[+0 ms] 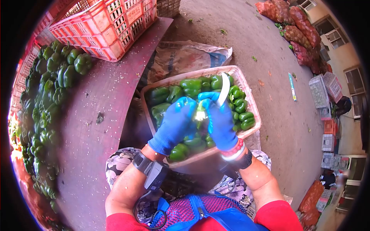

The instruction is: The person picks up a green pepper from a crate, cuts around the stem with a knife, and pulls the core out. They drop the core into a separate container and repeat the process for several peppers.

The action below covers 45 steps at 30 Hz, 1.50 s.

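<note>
My left hand (175, 123), in a blue glove, is closed with its fingers curled around a green bell pepper, most of it hidden. The pepper's pale green and white core (200, 112) shows between my hands. My right hand (221, 121), gloved in blue too, grips a knife (224, 88) whose curved pale blade points up and away from me. Its handle is hidden in the fist, and the right thumb lies close to the core. Directly below both hands, a pink plastic basket (252, 90) holds several whole green bell peppers (191, 85).
Left of me, a long pile of green bell peppers (61, 77) lies on a reddish board (92, 115) dotted with pale bits. A pink crate (111, 29) stands at its far end. Filled red sacks (302, 27) and stacked crates (327, 142) line the wall at right.
</note>
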### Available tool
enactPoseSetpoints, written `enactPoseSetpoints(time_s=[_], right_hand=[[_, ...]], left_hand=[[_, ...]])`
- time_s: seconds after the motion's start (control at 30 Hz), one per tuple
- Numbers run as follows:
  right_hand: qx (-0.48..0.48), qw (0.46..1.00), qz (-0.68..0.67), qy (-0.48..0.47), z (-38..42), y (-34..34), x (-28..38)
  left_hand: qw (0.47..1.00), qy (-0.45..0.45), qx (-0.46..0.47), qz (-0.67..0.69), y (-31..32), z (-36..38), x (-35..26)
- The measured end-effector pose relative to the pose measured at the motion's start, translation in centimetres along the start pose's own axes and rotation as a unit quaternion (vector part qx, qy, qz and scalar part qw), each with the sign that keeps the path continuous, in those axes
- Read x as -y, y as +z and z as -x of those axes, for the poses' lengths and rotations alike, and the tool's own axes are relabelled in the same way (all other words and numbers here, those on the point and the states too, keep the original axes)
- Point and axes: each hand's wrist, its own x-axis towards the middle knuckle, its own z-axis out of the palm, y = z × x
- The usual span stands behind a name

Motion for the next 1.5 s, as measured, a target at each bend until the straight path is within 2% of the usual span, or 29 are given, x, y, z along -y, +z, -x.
enactPoseSetpoints(time_s=[0.03,0.07,0.13,0.2,0.3,0.33,0.43,0.47,0.5,0.57,0.63,0.67,0.7,0.77,0.83,0.87,0.9,0.93,0.97,1.0,1.03,1.1,1.17,1.23,1.3,1.33,1.43,1.5], right_hand=[[-0.028,0.999,-0.014,0.022,0.2,0.4,0.2],[-0.05,0.994,-0.044,0.085,0.2,0.2,0.0],[-0.075,0.976,-0.106,0.176,-0.1,-0.3,-0.1],[-0.117,0.978,-0.112,0.13,-1.0,-0.1,-0.8],[-0.098,0.993,0.026,0.067,-1.7,-1.0,-0.3],[-0.088,0.989,0.051,0.107,-1.6,-1.0,0.4],[-0.056,0.991,0.114,0.046,-1.5,-1.1,-0.7],[-0.034,0.991,0.126,0.038,-1.3,-0.8,-0.5],[-0.01,0.986,0.16,0.046,-0.9,-0.3,0.3],[0.039,0.981,0.178,0.065,-0.4,-0.1,0.3],[0.095,0.972,0.074,0.204,-1.2,-0.7,0.2],[0.092,0.969,-0.02,0.229,-1.9,-1.9,-1.9],[0.084,0.952,-0.119,0.269,-3.2,-2.9,-2.1],[0.13,0.881,-0.337,0.305,-6.0,-6.3,-2.6],[0.021,0.818,-0.447,0.361,-7.8,-7.4,-2.0],[-0.049,0.87,-0.373,0.318,-7.5,-7.0,-2.5],[-0.028,0.853,-0.389,0.347,-6.6,-6.2,-2.8],[-0.008,0.836,-0.398,0.376,-5.7,-4.9,-2.8],[0.011,0.819,-0.407,0.403,-4.6,-3.8,-2.9],[0.106,0.828,-0.374,0.404,-3.3,-3.0,-3.5],[0.082,0.818,-0.364,0.437,-2.2,-1.1,-2.8],[0.12,0.849,-0.283,0.429,-1.1,0.8,-3.1],[0.143,0.859,-0.242,0.429,-1.8,0.8,-4.4],[0.138,0.875,-0.204,0.418,-2.0,1.3,-4.8],[0.103,0.895,-0.167,0.401,-2.0,1.9,-4.5],[0.101,0.903,-0.147,0.39,-1.8,2.4,-3.9],[0.085,0.914,-0.122,0.377,-1.6,3.0,-4.2],[0.103,0.917,-0.107,0.37,-1.6,3.4,-4.2]], left_hand=[[0.994,0.063,-0.02,-0.085,-0.4,-0.1,0.4],[0.977,0.12,-0.048,-0.169,-0.6,-0.1,0.7],[0.954,0.141,-0.082,-0.251,-1.3,-0.5,0.6],[0.96,0.069,-0.076,-0.262,-3.2,-0.9,0.9],[0.957,-0.019,-0.02,-0.288,-3.9,-1.4,0.9],[0.97,-0.025,0.001,-0.243,-3.7,-1.4,0.7],[0.992,-0.046,0.058,-0.104,-2.4,-0.8,-1.3],[0.988,-0.132,0.072,-0.028,-1.5,-0.3,-3.0],[0.982,-0.167,0.083,-0.002,-1.4,0.2,-3.3],[0.99,-0.12,0.071,-0.003,-1.6,1.0,-2.5],[0.996,-0.084,0.004,0.0,-3.2,3.1,-3.7],[0.988,-0.135,-0.071,0.026,-3.8,4.8,-5.3],[0.989,-0.105,-0.104,0.031,-5.5,7.2,-7.1],[0.976,-0.111,-0.184,-0.034,-9.6,13.5,-11.5],[0.928,-0.129,-0.297,-0.187,-15.9,22.4,-11.6],[0.856,-0.207,-0.341,-0.329,-16.6,27.0,-13.2],[0.779,-0.289,-0.341,-0.439,-17.1,31.9,-13.5],[0.737,-0.43,-0.232,-0.468,-18.1,35.9,-13.8],[0.717,-0.496,-0.106,-0.479,-18.5,40.0,-13.7],[0.662,-0.525,-0.058,-0.532,-18.8,43.5,-14.4],[0.648,-0.486,-0.165,-0.562,-20.4,45.2,-15.0],[0.595,-0.391,-0.369,-0.598,-25.3,46.7,-15.6],[0.551,-0.22,-0.544,-0.594,-31.4,45.3,-17.2],[0.489,-0.081,-0.56,-0.664,-39.0,44.9,-17.7],[0.524,-0.136,-0.586,-0.603,-44.2,43.1,-18.9],[0.533,-0.254,-0.57,-0.572,-44.9,41.3,-20.2],[0.432,-0.309,-0.641,-0.554,-43.1,37.0,-20.3],[0.451,-0.269,-0.652,-0.547,-44.4,37.9,-19.5]])
